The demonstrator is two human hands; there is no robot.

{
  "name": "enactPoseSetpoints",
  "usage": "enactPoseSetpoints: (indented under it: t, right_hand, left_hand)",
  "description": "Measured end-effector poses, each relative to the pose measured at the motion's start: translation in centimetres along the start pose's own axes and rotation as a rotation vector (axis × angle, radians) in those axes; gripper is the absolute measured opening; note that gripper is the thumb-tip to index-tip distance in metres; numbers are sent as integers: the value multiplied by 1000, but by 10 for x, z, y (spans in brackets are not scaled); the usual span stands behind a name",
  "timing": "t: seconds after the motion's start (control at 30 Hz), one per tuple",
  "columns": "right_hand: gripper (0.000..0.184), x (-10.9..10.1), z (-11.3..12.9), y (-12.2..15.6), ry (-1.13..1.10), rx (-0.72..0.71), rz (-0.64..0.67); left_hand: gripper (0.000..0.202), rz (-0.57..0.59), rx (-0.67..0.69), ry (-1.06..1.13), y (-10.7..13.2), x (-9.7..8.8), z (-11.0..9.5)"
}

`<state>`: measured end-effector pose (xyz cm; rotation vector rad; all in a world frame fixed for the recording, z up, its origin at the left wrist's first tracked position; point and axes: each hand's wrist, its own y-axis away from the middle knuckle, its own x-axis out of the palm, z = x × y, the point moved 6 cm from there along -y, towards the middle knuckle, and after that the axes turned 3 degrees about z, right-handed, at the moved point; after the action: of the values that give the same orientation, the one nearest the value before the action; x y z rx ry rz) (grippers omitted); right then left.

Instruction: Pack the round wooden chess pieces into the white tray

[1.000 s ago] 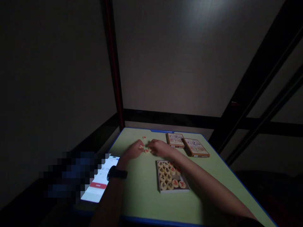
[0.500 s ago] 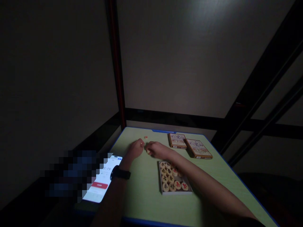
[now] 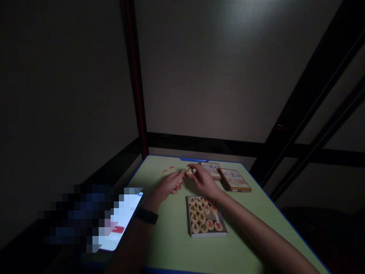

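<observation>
My left hand (image 3: pixel 170 184) is closed around xiangqi pieces (image 3: pixel 179 183), seen as pale round edges between its fingers; how many cannot be made out. A xiangqi piece (image 3: pixel 190 172) is pinched between the thumb and fingers of my right hand (image 3: pixel 202 179), raised just right of my left fingertips. Beyond my left hand, two loose red-marked pieces (image 3: pixel 165 171) lie on the green table. Nearer me, a shallow white box (image 3: pixel 210 234) holds rows of round pieces with black and red characters; my right forearm passes over its right side.
Two flat printed boxes (image 3: pixel 235 179) lie at the back right, the left one partly behind my right hand. A lit phone (image 3: pixel 128 213) is by the left edge, next to my watch-wearing wrist. The table (image 3: pixel 171 239) has a blue rim; walls stand behind and left.
My right hand has lifted and moved right, away from the left, with a piece in its fingers. My left hand has come nearer, and a second loose piece shows behind it.
</observation>
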<state>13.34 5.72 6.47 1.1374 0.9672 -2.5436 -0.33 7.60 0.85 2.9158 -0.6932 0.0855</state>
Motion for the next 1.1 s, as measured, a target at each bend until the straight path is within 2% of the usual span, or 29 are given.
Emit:
enactPoseSetpoints:
  t: [0.07, 0.2, 0.33, 0.53, 0.63, 0.73, 0.87, 1.0, 1.1]
  right_hand:
    - [33, -7, 2, 9, -57, 56, -97]
    - [33, -8, 9, 19, -139, 107, -165]
    - [26, -14, 5, 20, -261, 129, -195]
    - [25, -17, -6, 21, -523, 151, -193]
    - [23, -16, 3, 23, -484, 130, -203]
    - [12, -21, 19, 24, -282, 43, -206]
    - [6, -31, 33, 27, -79, -33, -134]
    - [14, -44, 36, 45, 10, -22, 39]
    - [16, -47, 38, 73, 44, 18, 218]
  left_hand:
    - [43, 75, -20, 143, 4, 17, -1]
    - [42, 112, 0, 264, 9, 36, -5]
    - [39, 136, -5, 327, 10, 39, -10]
    - [36, 246, -119, 425, 9, 43, -8]
    - [40, 252, -68, 357, 6, 44, -3]
    - [42, 237, 15, 259, 6, 45, -1]
    - [49, 206, 35, 136, 9, 45, -2]
    - [54, 102, 47, -82, 6, 38, -3]
    - [47, 34, 172, -360, 0, 35, -6]
